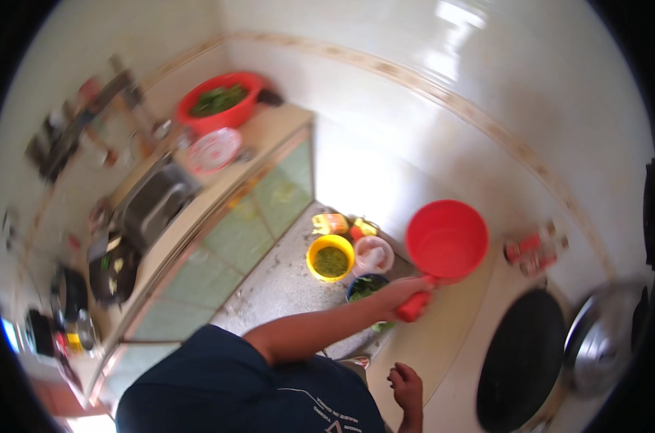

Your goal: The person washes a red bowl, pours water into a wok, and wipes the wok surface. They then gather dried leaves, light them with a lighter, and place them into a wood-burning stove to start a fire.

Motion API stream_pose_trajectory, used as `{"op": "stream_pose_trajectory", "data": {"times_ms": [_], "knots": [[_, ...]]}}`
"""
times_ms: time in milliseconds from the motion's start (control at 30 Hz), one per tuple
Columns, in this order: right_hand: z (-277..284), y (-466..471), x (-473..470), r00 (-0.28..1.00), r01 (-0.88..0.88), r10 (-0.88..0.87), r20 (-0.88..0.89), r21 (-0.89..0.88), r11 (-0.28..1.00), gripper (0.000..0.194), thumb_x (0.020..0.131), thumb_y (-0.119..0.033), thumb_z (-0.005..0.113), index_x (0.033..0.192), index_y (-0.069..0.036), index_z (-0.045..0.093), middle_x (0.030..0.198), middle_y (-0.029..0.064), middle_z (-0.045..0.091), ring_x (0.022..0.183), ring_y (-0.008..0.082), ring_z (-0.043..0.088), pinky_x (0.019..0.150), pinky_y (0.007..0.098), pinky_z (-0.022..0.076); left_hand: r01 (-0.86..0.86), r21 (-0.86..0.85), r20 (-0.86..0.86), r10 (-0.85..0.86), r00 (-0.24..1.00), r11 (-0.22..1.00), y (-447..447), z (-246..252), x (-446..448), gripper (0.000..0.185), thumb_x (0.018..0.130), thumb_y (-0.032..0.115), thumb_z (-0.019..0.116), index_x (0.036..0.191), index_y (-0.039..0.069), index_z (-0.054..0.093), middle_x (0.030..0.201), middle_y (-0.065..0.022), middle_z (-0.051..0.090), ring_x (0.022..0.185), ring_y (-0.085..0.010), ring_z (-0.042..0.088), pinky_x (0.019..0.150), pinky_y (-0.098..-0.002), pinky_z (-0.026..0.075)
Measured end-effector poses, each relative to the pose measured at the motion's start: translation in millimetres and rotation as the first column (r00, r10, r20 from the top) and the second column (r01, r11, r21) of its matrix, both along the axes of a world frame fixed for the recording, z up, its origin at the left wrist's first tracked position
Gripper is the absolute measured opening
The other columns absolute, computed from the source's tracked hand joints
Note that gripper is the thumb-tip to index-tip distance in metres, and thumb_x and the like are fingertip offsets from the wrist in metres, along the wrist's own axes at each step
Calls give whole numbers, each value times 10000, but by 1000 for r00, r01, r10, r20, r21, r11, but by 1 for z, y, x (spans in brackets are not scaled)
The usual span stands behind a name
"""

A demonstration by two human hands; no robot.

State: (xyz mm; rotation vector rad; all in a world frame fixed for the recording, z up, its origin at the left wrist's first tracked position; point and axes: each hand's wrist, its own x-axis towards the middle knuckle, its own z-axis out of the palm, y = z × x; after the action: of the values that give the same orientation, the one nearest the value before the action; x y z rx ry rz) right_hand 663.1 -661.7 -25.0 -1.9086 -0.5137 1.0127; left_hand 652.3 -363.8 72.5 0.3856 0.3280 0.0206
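My left hand (406, 300) grips the handle of a red plastic dipper (446, 243), my arm stretched across to the right. The dipper's round bowl opens upward and looks bare inside, hanging over the edge of the pale counter on the right. Below that forearm, a dark blue bucket (386, 281) of leafy greens is partly hidden. Low in the view, my right hand (407, 383) is beside my torso, fingers loosely curled and slightly apart, holding nothing.
On the floor stand a yellow bucket (330, 238) with green contents, a pink container (362, 265) and a yellow jug (330, 223). A black wok (522, 360), metal lid (603, 341) and bottles (535, 249) are right. Along the left counter are a sink (159, 203) and red basin (184, 116) of greens.
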Motion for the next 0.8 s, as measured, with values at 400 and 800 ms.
{"op": "stream_pose_trajectory", "data": {"times_ms": [400, 800], "knots": [[49, 456, -178, 566, -823, 748, 346, 184, 538, 311, 955, -206, 697, 1190, -6, 665, 998, 137, 725, 892, 175, 694, 817, 314, 547, -861, 414, -70, 954, 293, 295, 208, 13, -498, 282, 980, 253, 644, 1175, 69, 558, 813, -62, 624, 598, -172, 627, 499, -319, 523], [12, 917, -441, 248, -969, 681, 689, 177, 174, 487, 885, -187, 695, 1300, 42, 584, 1212, 205, 642, 1113, 312, 634, 991, 385, 495, -944, 329, -288, 954, -82, 19, 340, -74, -613, 196, 957, 210, 633, 1062, 50, 588, 777, -84, 620, 610, -198, 615, 517, -341, 503]]}}
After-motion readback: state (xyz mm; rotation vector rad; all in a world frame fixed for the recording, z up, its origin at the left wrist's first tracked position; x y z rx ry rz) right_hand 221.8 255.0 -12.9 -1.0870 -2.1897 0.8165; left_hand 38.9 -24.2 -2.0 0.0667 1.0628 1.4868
